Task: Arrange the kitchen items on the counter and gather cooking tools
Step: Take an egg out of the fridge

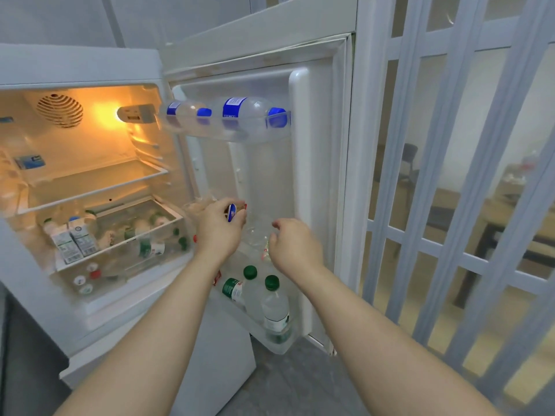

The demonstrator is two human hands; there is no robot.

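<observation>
I stand before an open white fridge (81, 64). My left hand (219, 229) reaches into the middle shelf of the fridge door (318, 175) and pinches a small blue-and-white packet (231, 212). My right hand (292, 244) hovers just right of it, fingers loosely curled, holding nothing. A clear plastic bag or wrapper (258, 232) lies on the door shelf between the two hands.
Two blue-capped bottles (240, 115) lie in the top door shelf. Green-capped water bottles (271, 301) stand in the bottom door shelf. Cartons (72, 238) and bottles fill the lower fridge tray. A grey folding partition (450, 175) stands to the right.
</observation>
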